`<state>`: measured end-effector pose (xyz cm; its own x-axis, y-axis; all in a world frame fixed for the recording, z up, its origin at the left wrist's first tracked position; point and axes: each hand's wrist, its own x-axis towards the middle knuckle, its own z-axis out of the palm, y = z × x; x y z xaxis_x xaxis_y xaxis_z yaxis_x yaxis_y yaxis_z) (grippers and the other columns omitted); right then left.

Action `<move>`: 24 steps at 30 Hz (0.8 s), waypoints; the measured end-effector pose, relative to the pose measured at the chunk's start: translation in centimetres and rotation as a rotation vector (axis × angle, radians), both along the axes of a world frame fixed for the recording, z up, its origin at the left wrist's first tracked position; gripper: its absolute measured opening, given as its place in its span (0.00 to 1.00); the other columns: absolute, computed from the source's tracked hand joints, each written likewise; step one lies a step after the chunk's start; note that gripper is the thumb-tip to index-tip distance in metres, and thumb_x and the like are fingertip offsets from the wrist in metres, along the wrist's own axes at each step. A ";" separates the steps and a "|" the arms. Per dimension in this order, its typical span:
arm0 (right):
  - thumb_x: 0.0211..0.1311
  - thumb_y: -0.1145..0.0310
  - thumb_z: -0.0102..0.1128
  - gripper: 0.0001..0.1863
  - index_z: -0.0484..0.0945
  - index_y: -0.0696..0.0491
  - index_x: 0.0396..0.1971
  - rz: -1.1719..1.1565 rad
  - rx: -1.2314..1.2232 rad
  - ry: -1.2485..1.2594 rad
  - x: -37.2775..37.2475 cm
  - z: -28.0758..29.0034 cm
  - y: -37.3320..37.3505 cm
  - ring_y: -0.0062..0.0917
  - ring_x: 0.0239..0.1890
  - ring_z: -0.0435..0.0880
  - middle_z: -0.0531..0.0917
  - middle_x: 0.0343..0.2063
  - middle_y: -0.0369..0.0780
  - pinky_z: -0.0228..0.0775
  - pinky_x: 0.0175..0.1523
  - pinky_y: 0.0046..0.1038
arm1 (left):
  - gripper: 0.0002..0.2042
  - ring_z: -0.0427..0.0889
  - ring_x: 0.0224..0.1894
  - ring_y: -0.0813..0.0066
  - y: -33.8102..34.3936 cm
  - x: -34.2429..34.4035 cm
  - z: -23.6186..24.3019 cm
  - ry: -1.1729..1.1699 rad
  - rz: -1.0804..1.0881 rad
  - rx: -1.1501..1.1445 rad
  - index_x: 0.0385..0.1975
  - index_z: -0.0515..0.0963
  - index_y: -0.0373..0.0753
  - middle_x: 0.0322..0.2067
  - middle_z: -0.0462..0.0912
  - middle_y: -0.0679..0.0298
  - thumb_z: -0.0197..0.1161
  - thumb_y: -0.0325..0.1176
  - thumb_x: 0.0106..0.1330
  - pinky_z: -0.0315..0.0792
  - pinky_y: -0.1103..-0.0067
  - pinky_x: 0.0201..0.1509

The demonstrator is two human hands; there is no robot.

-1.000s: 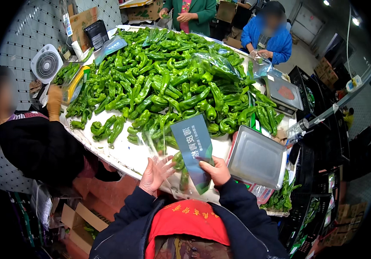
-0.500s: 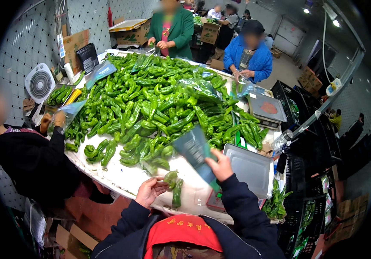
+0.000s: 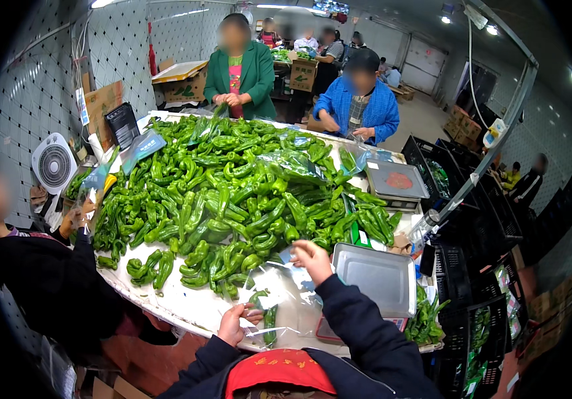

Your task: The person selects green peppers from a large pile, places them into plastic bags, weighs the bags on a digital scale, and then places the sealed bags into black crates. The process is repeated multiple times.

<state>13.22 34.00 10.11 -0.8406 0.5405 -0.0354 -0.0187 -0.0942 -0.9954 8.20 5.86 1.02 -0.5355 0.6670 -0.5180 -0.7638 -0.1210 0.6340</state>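
Green over most of the white tabletop [image 3: 189, 310]: noted a broad heap of peppers [image 3: 216, 206], curled and glossy. Saw a clear plastic bag [image 3: 292, 292] near the close edge, spread between both hands and glinting in the light. Found the left hand [image 3: 233, 324] at the bag's lower left, fingers curled narrow; could not tell a pinch on the film from a mere touch. Found the right hand [image 3: 312, 261] higher up, by the bag's upper right, fingers bent and slightly apart; again could not tell any hold on the plastic. Spotted two loose peppers [image 3: 270, 324] just right of the left fingertips.

Marked a scale with a metal tray [image 3: 374, 279] just beside the right hand, and a side pile of peppers [image 3: 424, 322] past it. Saw a second scale [image 3: 396, 181] farther back, with black crates [image 3: 455, 272] beyond the tabletop's right side. Logged a small pepper cluster [image 3: 165, 269] toward the left. Noted a white fan [image 3: 54, 164], a green-jacketed co-worker [image 3: 258, 73] across the heap, a blue-jacketed one [image 3: 378, 112] farther right, a dark-sleeved person [image 3: 53, 266] at left.
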 end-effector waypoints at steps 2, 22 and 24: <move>0.70 0.64 0.55 0.17 0.74 0.58 0.52 -0.030 -0.136 0.000 -2.4 1.2 2.6 0.23 0.34 0.84 0.83 0.40 0.42 0.78 0.37 0.24 | 0.19 0.86 0.41 0.55 0.1 0.1 -1.2 -0.001 0.022 0.024 0.51 0.70 0.27 0.44 0.82 0.45 0.45 0.38 0.74 0.80 0.66 0.44; 0.48 0.63 0.70 0.23 0.78 0.51 0.47 -0.396 1.630 -0.211 -27.0 6.1 10.2 0.40 0.60 0.69 0.76 0.54 0.42 0.58 0.63 0.44 | 0.19 0.86 0.42 0.65 -4.6 -2.0 1.2 0.168 -0.169 -0.250 0.51 0.73 0.26 0.41 0.85 0.49 0.47 0.38 0.77 0.79 0.77 0.46; 0.49 0.67 0.64 0.10 0.83 0.49 0.34 -0.434 1.671 -0.228 -27.8 4.2 12.8 0.40 0.57 0.73 0.82 0.46 0.38 0.59 0.62 0.45 | 0.19 0.87 0.37 0.65 -5.5 -2.1 1.8 0.200 -0.117 -0.267 0.47 0.75 0.25 0.39 0.85 0.48 0.48 0.38 0.76 0.80 0.78 0.43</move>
